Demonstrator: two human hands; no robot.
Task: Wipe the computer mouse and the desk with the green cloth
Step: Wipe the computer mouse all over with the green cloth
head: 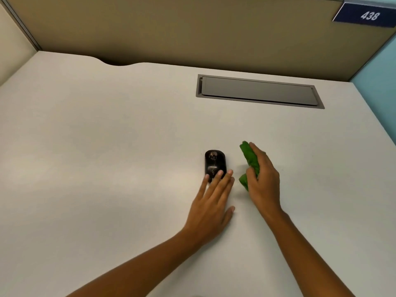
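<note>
A black computer mouse (214, 162) with a speckled pattern lies on the pale desk (107, 146), a little right of centre. My left hand (212, 202) is flat and open, its fingertips at the mouse's near end. Just right of the mouse, my right hand (264, 181) grips a bunched green cloth (249, 159) held against the desk surface. The cloth sticks out beyond my fingers at the far end and below my thumb. Cloth and mouse are apart by a narrow gap.
A grey cable hatch (259, 91) is set into the desk at the back right. A tan partition (192, 28) closes off the far side, with a curved notch (116, 62) in the desk edge. A blue sign reading 438 (367, 16) hangs top right.
</note>
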